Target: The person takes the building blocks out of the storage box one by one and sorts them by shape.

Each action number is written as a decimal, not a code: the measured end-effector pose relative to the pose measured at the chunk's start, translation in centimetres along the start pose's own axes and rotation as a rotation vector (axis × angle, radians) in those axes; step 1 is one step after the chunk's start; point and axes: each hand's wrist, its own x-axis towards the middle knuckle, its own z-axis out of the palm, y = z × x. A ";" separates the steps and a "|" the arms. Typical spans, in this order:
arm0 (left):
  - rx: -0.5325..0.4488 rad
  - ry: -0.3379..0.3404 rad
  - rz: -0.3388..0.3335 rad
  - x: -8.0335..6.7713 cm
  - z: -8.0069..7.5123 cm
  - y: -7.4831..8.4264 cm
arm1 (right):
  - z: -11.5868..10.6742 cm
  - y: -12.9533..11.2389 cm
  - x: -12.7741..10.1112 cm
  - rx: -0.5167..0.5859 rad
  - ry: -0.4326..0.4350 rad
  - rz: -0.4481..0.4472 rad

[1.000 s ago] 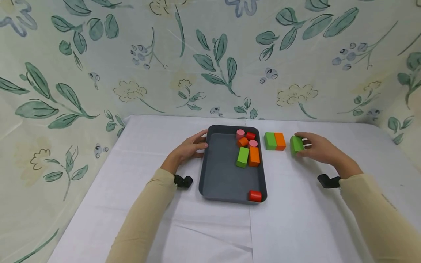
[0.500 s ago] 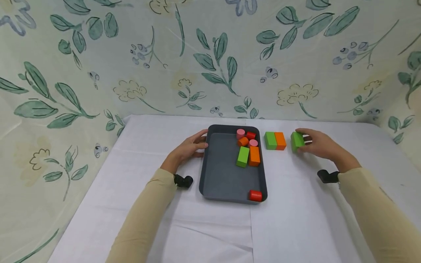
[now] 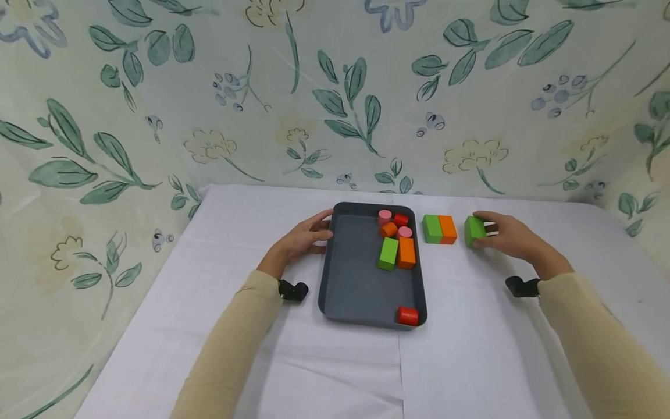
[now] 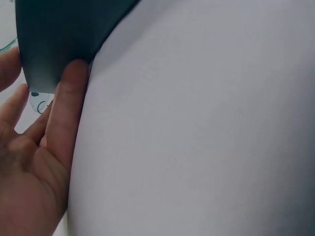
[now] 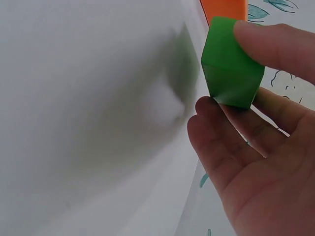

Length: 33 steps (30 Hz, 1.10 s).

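My right hand (image 3: 505,237) pinches a green block (image 3: 474,230) (image 5: 230,66) between thumb and fingers, on the white cloth right of a green and orange block pair (image 3: 439,228). The orange block (image 5: 224,8) shows just beyond it in the right wrist view. My left hand (image 3: 303,238) rests against the left rim of the dark grey tray (image 3: 345,285) (image 4: 54,34), fingers straight along its wall. In the tray lie a green block (image 3: 388,254), an orange block (image 3: 406,252), pink and red cylinders (image 3: 394,223) at the far corner and a red cylinder (image 3: 407,316) at the near corner.
A white cloth covers the table (image 3: 471,349), with a fold seam running toward me. A leaf-patterned fabric backdrop (image 3: 335,93) closes off the back and sides.
My right hand has carried the green block a little farther back and to the left, toward the green and orange pair. The left hand stays on the tray.
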 end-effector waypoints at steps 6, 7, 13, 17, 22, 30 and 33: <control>0.010 -0.001 0.009 0.1 0.2 -0.4 | 0.2 0.3 0.2 -0.006 0.013 -0.008; 0.011 0.002 0.012 0.1 0.2 -0.4 | 0.2 0.2 0.3 -0.004 0.018 -0.010; -0.001 0.008 0.001 0.1 0.0 -0.3 | 0.5 0.0 0.9 0.021 0.031 -0.014; -0.007 -0.007 0.004 0.1 0.1 -0.3 | 0.9 0.1 1.2 0.018 0.038 -0.034; -0.014 -0.021 0.004 0.0 0.2 -0.4 | 1.3 0.2 1.5 0.023 0.028 -0.027; -0.003 -0.016 0.007 -0.1 0.1 -0.1 | 1.4 0.0 1.8 0.032 -0.014 -0.005; -0.002 -0.012 0.009 -0.2 0.0 0.0 | 1.4 -0.2 2.0 0.036 -0.030 0.007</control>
